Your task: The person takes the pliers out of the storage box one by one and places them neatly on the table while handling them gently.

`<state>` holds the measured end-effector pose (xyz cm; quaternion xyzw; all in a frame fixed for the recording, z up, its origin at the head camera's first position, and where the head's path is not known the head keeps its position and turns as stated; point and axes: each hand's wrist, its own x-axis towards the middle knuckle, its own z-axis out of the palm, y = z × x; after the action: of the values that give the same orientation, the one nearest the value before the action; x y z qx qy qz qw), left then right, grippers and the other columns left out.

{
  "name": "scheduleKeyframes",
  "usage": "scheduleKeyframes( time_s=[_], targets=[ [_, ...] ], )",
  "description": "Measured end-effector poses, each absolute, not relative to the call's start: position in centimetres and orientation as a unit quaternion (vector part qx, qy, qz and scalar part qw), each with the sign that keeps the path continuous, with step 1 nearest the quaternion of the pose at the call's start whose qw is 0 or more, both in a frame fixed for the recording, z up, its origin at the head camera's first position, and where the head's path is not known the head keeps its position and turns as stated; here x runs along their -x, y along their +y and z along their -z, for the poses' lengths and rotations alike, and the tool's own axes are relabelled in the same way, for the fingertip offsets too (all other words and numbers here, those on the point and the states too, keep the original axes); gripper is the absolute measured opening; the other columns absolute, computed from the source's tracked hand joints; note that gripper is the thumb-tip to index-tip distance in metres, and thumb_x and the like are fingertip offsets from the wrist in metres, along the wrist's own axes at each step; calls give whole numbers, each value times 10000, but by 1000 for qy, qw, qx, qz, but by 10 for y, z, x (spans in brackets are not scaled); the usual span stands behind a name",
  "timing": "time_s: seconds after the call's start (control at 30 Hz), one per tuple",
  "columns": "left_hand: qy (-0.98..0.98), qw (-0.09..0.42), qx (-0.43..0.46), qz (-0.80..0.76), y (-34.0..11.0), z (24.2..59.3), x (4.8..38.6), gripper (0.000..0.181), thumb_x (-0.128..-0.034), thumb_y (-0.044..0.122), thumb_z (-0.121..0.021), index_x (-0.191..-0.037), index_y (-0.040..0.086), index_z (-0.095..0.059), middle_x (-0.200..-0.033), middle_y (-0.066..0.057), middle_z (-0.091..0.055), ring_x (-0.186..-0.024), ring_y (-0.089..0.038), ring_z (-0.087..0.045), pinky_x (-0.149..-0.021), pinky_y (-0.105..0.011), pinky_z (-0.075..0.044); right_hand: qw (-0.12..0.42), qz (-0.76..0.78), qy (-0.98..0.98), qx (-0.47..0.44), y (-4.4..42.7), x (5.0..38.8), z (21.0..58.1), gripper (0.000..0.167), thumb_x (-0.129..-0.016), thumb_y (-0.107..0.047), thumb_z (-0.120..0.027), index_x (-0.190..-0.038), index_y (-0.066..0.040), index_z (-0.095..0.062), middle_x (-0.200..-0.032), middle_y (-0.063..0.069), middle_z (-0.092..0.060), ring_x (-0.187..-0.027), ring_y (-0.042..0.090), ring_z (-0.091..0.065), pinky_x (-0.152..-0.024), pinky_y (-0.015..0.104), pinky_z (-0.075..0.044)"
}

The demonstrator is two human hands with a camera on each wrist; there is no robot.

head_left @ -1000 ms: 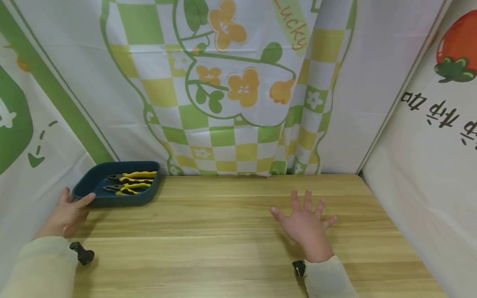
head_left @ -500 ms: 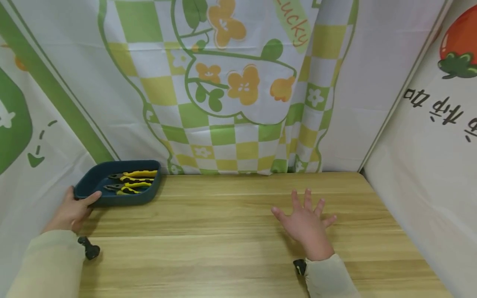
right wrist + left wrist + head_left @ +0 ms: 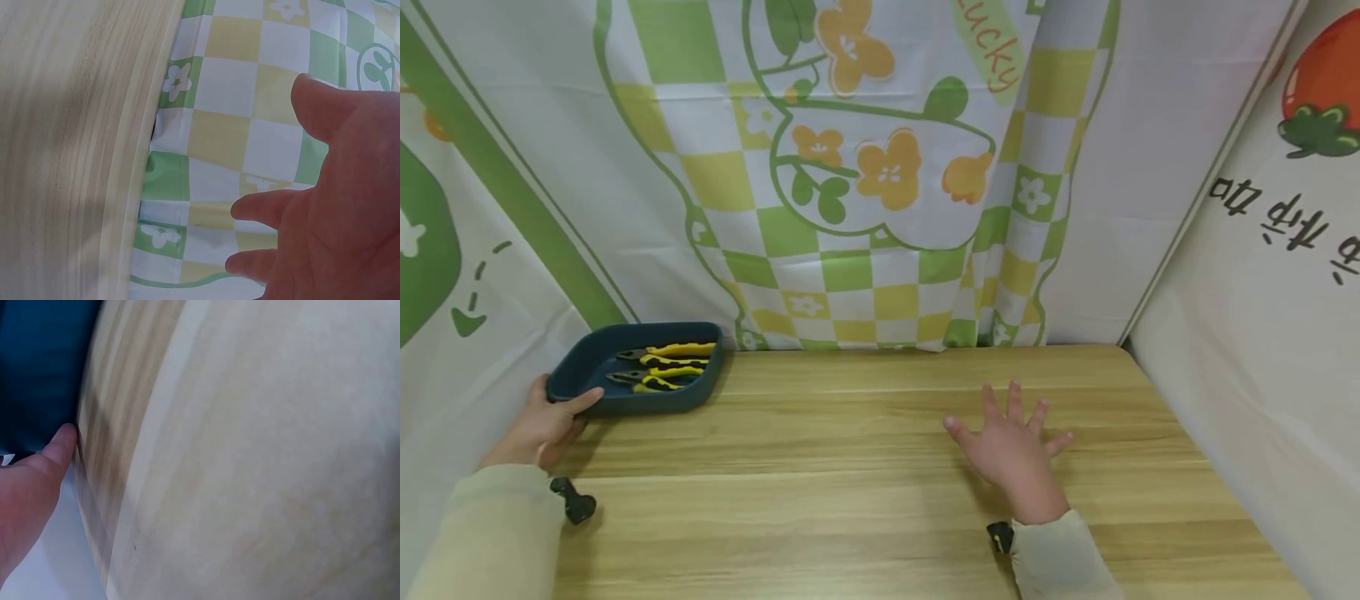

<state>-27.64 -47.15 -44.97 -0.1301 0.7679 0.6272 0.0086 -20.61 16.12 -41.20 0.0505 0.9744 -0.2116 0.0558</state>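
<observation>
A dark blue tray [image 3: 651,406] stands at the table's back left corner in the head view. Two pairs of pliers with yellow and black handles, the upper pliers [image 3: 681,350] and the lower pliers [image 3: 627,378], lie inside it. My left hand [image 3: 546,423] grips the tray's near left corner, thumb at the front wall and fingers round the left side, partly hidden. The left wrist view shows one digit touching the blue wall [image 3: 44,369]. On the right, my right hand [image 3: 1011,454] is spread wide above the table, holding nothing.
The wooden table [image 3: 820,500] ends at a printed checked curtain [image 3: 842,275] behind. White fabric walls stand on both sides, the left wall [image 3: 512,292] close to the tray. Black clips hang at both sleeve cuffs.
My left hand has shifted slightly right and forward, its thumb further along the tray's front. The right hand stays spread, almost unmoved. The pliers have not moved within the tray.
</observation>
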Motion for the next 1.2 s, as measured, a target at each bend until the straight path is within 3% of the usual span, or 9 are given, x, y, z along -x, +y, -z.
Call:
scheduleKeyframes(
  time_s=[0.1,0.23,0.47,0.67,0.83,1.07,1.2],
  targets=[
    [733,8,122,-669,-470,451,275,1148,-982,273,-645,-1464,234,397,-1543,-203,341,-902,83,-425,-766,-155,-471,56,213,974,-51,162,206,413,1129,-790,-919,-202,-1613,-149,-145,-1623,204,133,-1366,556,241,-817,773,279],
    [712,8,119,-692,-469,453,275,1149,-975,242,-656,-1478,255,376,-1561,-186,294,-849,125,-434,-788,-147,-466,57,212,974,-52,162,206,414,1125,-791,-919,-203,-1614,-155,-128,-1622,200,141,-1365,554,246,-820,776,275],
    [740,5,113,-663,-464,456,273,1140,-978,252,-653,-1482,190,367,-1501,-295,166,-798,9,-491,-670,-201,-481,47,201,977,-50,163,206,415,1156,-768,-939,-211,-1615,-157,-120,-1620,220,113,-1356,574,237,-820,783,264],
    [749,-3,104,-654,-459,456,273,1129,-969,209,-669,-1486,100,328,-1374,-255,-45,-759,-39,-507,-616,-232,-483,45,196,978,-55,163,206,414,1164,-757,-947,-214,-1617,-170,-108,-1621,225,106,-1359,570,237,-837,804,234],
    [755,26,104,-646,-457,453,271,1132,-979,229,-648,-1439,79,376,-1450,-247,91,-812,43,-484,-706,-204,-499,48,200,977,-54,163,206,414,1158,-763,-941,-221,-1616,-167,-105,-1620,227,109,-1358,567,242,-840,812,225],
    [787,53,101,-607,-452,450,272,1127,-990,308,-613,-1403,39,400,-1478,-342,207,-842,68,-427,-740,-189,-495,47,204,976,-52,165,206,416,1142,-776,-931,-230,-1617,-169,-101,-1620,229,109,-1354,568,251,-820,803,251],
    [778,69,96,-617,-447,449,272,1125,-993,299,-610,-1388,55,415,-1472,-326,272,-876,68,-430,-769,-171,-484,49,207,976,-54,166,206,417,1141,-777,-930,-236,-1618,-172,-94,-1623,221,113,-1353,560,260,-808,781,279]
  ],
)
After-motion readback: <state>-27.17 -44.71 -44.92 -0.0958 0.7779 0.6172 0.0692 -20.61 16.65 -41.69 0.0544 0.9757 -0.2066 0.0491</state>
